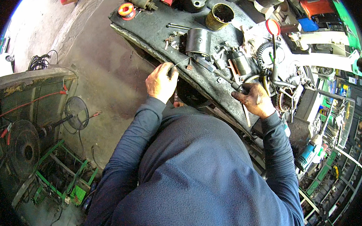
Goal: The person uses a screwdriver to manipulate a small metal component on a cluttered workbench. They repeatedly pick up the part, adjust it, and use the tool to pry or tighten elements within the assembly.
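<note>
My left hand (162, 81) pinches a thin silvery wire (182, 62) at the workbench's near-left edge. The wire reaches toward the grey head of a long tool (224, 77), which looks like a soldering iron; my right hand (252, 98) grips its dark handle. Just beyond the tool's head lies a dark metal cylinder (197, 43) with small holes. A smaller dark cylindrical part (240, 63) sits to the right of the tool, beside a coiled black cable (263, 56). Small metal bits (171, 43) lie left of the large cylinder.
The dark bench (143, 32) also carries an orange-and-white spool (126, 11), a yellow can (218, 17), a red-rimmed round piece (273, 26) and several metal parts. A teal power tool (308, 154) is at the right. A metal panel (25, 81) and green frame (60, 174) stand left.
</note>
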`<control>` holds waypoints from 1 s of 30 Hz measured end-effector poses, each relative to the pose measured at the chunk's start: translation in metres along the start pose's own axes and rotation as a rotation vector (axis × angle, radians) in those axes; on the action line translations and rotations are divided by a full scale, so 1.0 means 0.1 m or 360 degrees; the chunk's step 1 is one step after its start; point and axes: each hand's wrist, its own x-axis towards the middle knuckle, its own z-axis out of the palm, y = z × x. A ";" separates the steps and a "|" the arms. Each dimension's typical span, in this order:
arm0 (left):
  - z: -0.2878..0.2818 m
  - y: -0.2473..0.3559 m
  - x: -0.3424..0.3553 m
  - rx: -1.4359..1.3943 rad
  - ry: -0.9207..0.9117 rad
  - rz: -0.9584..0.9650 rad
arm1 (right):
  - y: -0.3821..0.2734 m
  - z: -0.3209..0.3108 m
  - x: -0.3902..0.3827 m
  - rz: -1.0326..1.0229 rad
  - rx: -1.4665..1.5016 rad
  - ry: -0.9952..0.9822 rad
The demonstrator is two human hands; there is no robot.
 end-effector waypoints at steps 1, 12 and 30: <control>0.00 0.01 0.00 -0.0001 -0.0011 -0.0009 | -0.02 0.01 -0.02 0.0001 -0.0023 0.0036; 0.06 -0.12 -0.03 -0.0276 -0.0070 -0.0157 | -0.14 0.20 -0.25 -0.0405 -0.0467 0.0628; 0.32 -0.02 0.06 0.0202 -0.0231 0.0279 | -0.05 0.17 -0.13 -0.0497 -0.0793 0.0800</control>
